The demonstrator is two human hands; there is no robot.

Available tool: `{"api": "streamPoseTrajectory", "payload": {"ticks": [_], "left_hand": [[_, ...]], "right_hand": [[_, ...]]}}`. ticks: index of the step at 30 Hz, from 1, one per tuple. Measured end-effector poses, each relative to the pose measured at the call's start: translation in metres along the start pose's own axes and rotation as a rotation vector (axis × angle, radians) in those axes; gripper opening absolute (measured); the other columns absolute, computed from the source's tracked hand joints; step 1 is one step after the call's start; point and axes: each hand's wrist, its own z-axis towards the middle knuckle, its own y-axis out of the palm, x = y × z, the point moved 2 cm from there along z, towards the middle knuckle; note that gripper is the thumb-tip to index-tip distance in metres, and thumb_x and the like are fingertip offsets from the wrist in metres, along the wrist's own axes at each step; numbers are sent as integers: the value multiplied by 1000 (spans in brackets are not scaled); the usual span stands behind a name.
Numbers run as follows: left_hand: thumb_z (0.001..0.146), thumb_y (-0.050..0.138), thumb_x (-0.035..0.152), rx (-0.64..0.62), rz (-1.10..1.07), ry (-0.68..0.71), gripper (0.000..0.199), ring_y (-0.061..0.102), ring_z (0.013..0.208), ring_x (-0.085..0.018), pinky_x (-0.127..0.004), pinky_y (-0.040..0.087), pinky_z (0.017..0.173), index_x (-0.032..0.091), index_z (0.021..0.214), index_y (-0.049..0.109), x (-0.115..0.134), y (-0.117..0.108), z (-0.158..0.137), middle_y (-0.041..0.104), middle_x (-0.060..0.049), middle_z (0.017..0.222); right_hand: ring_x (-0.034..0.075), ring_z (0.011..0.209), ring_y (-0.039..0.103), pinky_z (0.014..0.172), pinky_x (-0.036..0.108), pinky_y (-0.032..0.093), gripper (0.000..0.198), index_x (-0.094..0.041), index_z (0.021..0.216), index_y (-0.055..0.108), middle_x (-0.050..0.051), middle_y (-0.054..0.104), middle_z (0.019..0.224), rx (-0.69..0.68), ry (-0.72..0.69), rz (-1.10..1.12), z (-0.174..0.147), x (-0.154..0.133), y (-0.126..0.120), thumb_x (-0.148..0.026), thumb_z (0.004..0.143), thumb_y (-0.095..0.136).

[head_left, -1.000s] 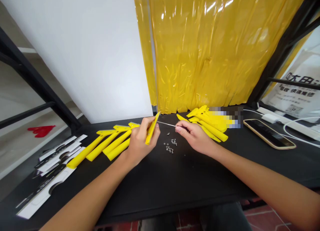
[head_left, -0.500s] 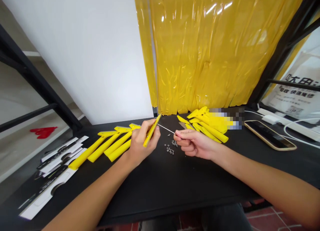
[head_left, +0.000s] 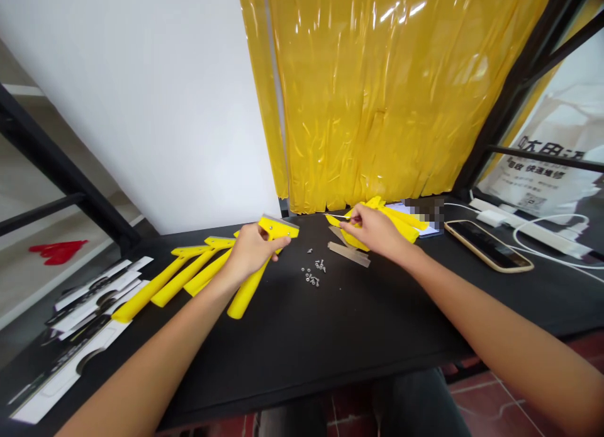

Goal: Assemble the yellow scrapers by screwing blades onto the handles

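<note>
My left hand [head_left: 249, 251] is closed around a yellow scraper [head_left: 245, 295]. The scraper's wide head points up, with a metal blade along its top edge and two small screws in its face; the handle slants down toward me. My right hand [head_left: 377, 232] pinches a thin metal rod-like tool [head_left: 334, 216], its tip pointing left. That hand is over the near side of a pile of yellow scraper parts [head_left: 406, 226], and I cannot tell whether it touches them. Loose flat metal blades [head_left: 349, 254] lie just below it. Small screws and nuts [head_left: 312, 276] are scattered between my hands.
Several yellow scrapers [head_left: 182, 276] lie in a row at left, beside black-and-white packaging cards [head_left: 70, 368]. On the right are a phone [head_left: 488, 245], a white power strip [head_left: 509, 220] and cables. A yellow plastic curtain [head_left: 377, 109] and a white panel [head_left: 141, 109] stand behind the black table [head_left: 302, 355].
The scraper has turned from edge-on to face-on in my left hand. My right hand has moved away from it to the pile at right, still with the thin tool. The view shifted slightly.
</note>
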Motion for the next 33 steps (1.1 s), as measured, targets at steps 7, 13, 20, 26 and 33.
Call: {"api": "streamPoseTrajectory", "payload": {"ticks": [7, 13, 20, 26, 33], "left_hand": [[62, 86, 25, 3, 206, -108, 114, 64, 55, -20, -30, 49, 54, 4, 155, 23, -29, 7, 5, 55, 8, 62], [70, 78, 29, -229, 489, -115, 100, 67, 78, -23, -31, 48, 70, 11, 156, 29, -23, 5, -1, 65, -3, 87], [88, 60, 36, -271, 837, 8, 50, 65, 103, -31, -37, 47, 86, 19, 135, 61, -16, -1, -7, 66, -14, 110], [89, 56, 27, -258, 922, -28, 40, 66, 106, -37, -45, 49, 88, 15, 127, 64, -23, -10, -6, 69, -19, 114], [90, 64, 50, -84, 245, 140, 58, 57, 120, -32, -46, 41, 106, 14, 135, 57, 14, 15, -21, 65, -17, 125]], "right_hand": [[28, 80, 61, 63, 35, 34, 29, -20, 90, 63, 15, 67, 93, -15, 148, -393, 15, 59, -10, -49, 90, 61], [36, 94, 66, 71, 38, 41, 43, -12, 97, 72, 24, 72, 104, -111, 247, -515, 16, 70, -13, -54, 87, 65], [40, 91, 68, 70, 42, 42, 37, -13, 81, 75, 26, 73, 96, -126, 292, -494, 20, 75, -16, -48, 86, 63], [31, 81, 67, 67, 39, 42, 33, -18, 80, 75, 16, 73, 82, -88, 211, -314, 22, 54, -27, -46, 87, 61], [17, 68, 57, 61, 30, 43, 42, -17, 91, 76, 7, 70, 82, -273, 271, 935, -8, -18, 7, -56, 86, 61]]}}
